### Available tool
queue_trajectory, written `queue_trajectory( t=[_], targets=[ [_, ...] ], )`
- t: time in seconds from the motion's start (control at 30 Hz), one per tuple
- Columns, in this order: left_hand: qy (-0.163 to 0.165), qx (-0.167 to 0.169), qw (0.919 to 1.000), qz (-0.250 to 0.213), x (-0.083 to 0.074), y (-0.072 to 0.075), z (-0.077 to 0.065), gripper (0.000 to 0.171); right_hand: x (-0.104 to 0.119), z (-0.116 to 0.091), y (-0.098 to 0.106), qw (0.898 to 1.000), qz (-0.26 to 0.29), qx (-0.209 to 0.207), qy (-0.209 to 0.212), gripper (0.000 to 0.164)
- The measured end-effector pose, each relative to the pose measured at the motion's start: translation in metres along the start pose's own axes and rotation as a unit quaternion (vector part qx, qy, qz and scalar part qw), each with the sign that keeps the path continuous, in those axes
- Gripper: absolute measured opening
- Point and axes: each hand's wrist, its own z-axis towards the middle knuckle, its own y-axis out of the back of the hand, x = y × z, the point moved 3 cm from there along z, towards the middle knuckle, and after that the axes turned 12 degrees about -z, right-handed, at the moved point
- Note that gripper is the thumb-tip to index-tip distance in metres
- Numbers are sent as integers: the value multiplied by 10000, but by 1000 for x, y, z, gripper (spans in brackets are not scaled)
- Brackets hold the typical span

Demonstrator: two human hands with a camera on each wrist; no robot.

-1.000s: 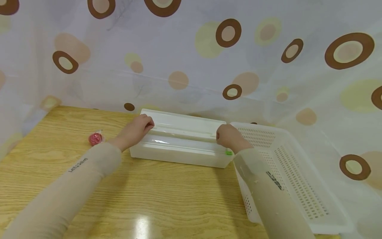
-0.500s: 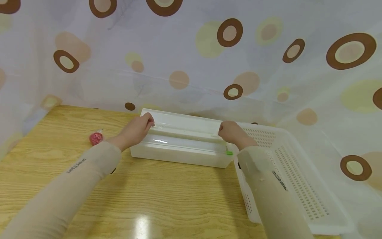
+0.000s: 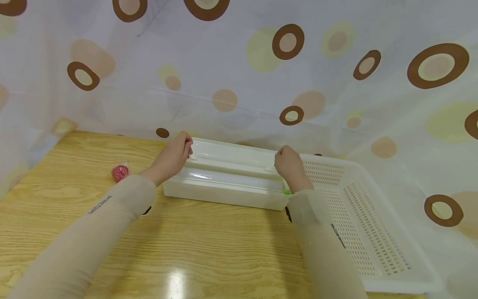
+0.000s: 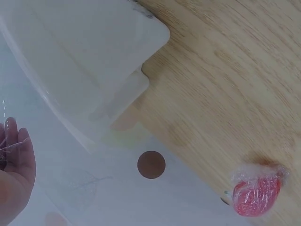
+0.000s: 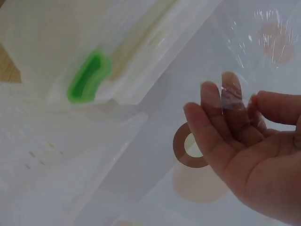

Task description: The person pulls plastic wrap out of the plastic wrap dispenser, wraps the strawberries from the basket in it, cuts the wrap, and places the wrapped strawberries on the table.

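Note:
A long white cling film dispenser sits near the back of the wooden table, its lid swung up behind a shiny roll. Clear cling film stretches between my hands; glints show it in the right wrist view. My left hand pinches the film at the dispenser's left end. Over the right end, my right hand pinches the other side between thumb and forefinger, its remaining fingers spread behind the film. A green slider shows at the dispenser's right end.
A red round item in clear wrap lies on the table left of the dispenser. A white perforated plastic basket stands at the right, close against the dispenser's end. A dotted curtain hangs behind.
Both hands have risen slightly and moved a little toward the back, holding the film. My right hand has also shifted slightly right. The dispenser stays in place.

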Motion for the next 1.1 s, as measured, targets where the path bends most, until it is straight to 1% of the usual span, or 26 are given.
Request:
queue_trajectory(
  t=[0.13,0.27,0.4,0.5,0.67,0.77,0.93,1.0,1.03,1.1],
  targets=[
    [37,-116,9999,-119,-4,1,2,22,0,-2,-6,9964,653,-489,-221,30],
    [59,-226,9995,-199,-7,2,3,23,-1,-4,-9,9866,1379,-811,-326,27],
    [-31,-289,9994,-179,-10,4,6,23,0,-5,-6,9772,1722,-1204,-308,25],
    [-126,-381,9991,-162,-12,7,8,22,-2,-4,-1,9740,1748,-1424,-235,24],
    [-177,-476,9984,-255,-13,12,11,20,-6,-3,9,9746,1787,-1341,-123,25],
    [-225,-509,9980,-291,-16,15,12,20,-7,-5,13,9738,1850,-1312,-142,25],
    [-273,-578,9975,-286,-19,18,10,21,-3,-13,16,9656,2148,-1455,-171,24],
    [-308,-572,9976,-248,-21,20,8,21,-1,-16,17,9642,2165,-1521,-161,24],
    [-353,-569,9975,-205,-22,21,7,22,-1,-17,18,9652,2114,-1531,-143,24],
    [-555,-612,9965,-111,-25,24,4,20,-1,-21,21,9671,2018,-1548,-96,25]
  ],
)
